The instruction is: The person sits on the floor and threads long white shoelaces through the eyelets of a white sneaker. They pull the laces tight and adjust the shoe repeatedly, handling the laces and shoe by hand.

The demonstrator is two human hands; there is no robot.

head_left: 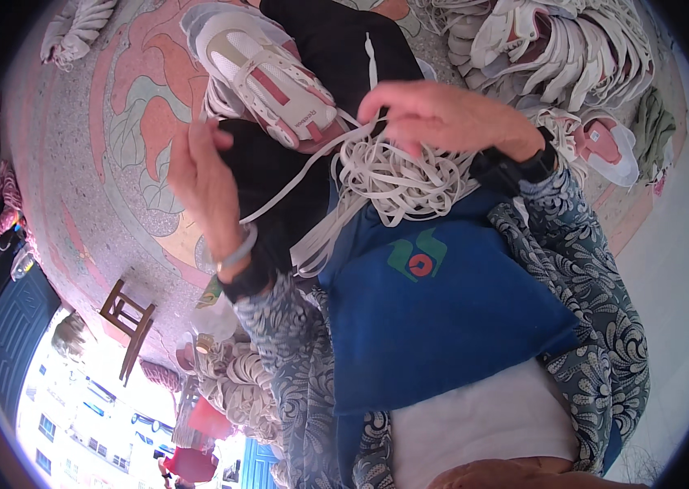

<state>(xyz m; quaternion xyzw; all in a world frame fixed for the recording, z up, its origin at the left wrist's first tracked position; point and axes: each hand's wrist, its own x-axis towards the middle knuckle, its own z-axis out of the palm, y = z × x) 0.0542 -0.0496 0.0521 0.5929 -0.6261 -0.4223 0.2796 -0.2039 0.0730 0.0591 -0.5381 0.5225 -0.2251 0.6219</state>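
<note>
In my right hand the fingers are closed on a white shoelace, and one tip of lace stands up beyond the fingertips. This strand slants down to the left and reaches the wrist of my left hand. That hand is raised with bent fingers, blurred; whether it grips lace is unclear. Between the hands, a white and beige sneaker with pink accents lies on dark trousers. Below my right hand a tangled heap of white shoelaces rests on the blue apron.
Many pale shoe pieces are piled at the far right, with a pink-lined shoe piece near them. A small wooden stool stands on the patterned floor at left. More shoe pieces are stacked at lower left.
</note>
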